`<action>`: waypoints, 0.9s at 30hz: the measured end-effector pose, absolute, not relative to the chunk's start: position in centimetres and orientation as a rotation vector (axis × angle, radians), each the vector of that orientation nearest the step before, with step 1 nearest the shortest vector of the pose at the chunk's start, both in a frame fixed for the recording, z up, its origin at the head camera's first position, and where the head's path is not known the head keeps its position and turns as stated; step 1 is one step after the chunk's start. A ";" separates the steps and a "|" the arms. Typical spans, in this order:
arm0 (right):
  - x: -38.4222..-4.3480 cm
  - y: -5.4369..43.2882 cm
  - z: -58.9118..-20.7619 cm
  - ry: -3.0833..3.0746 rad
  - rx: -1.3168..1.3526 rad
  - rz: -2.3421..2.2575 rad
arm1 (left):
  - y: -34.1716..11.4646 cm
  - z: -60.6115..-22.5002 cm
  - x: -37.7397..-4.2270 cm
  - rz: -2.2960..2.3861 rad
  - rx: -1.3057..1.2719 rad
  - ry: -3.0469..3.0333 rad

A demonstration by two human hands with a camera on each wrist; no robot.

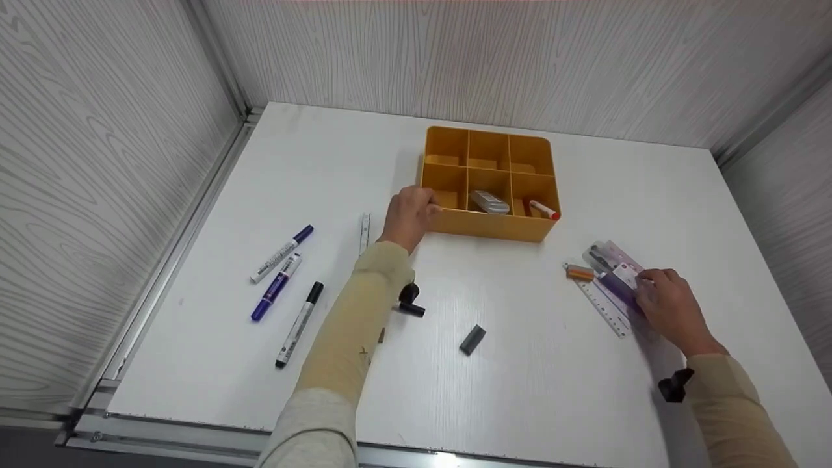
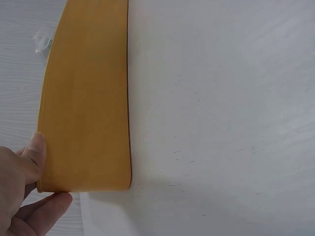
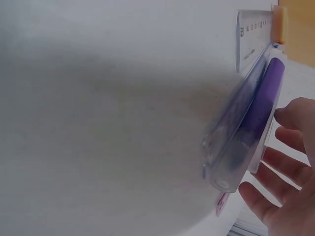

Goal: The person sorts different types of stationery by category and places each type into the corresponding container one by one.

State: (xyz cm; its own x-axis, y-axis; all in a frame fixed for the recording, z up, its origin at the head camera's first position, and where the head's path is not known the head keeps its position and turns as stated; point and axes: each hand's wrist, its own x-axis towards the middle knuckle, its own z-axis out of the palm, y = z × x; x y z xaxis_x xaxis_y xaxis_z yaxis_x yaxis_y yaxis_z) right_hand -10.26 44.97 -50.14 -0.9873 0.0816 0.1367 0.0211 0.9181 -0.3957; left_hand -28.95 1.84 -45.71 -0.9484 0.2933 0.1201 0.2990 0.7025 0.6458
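Observation:
My left hand grips the front left corner of a yellow compartment box. In the left wrist view the thumb lies at the box's rim, with fingers round the corner. Over at the right, my right hand is at a purple item in clear packaging. The right wrist view shows relaxed, spread fingers along one edge of this pack. Beside it lie a white ruler, a small orange-and-grey piece and another clear pack with something dark inside.
A grey pack and a red-and-white marker sit in the box's front compartments. Purple, white-and-purple and black-and-white markers lie left. A dark grey block lies in front; a ruler is partly hidden by the left arm.

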 end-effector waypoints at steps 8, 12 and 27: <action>-10.3 45.5 -50.3 -2.933 0.011 0.620 | 1.8 -45.7 -28.9 -1.083 -0.501 -2.897; -10.3 45.8 -50.5 -2.880 0.116 0.615 | 1.9 -45.9 -29.1 -1.079 -0.510 -2.890; -9.9 45.8 -49.7 -3.002 -0.016 0.690 | 1.9 -45.8 -29.2 -0.998 -0.537 -2.894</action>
State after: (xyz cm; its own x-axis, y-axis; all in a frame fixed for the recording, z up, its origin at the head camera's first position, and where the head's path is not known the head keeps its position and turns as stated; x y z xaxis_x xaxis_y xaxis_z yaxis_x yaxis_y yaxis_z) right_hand -9.92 45.75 -49.65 -0.9981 0.0237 0.0573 -0.0037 0.8997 -0.4365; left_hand -29.15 1.94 -45.83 -0.9396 0.3112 0.1423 0.3327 0.7339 0.5922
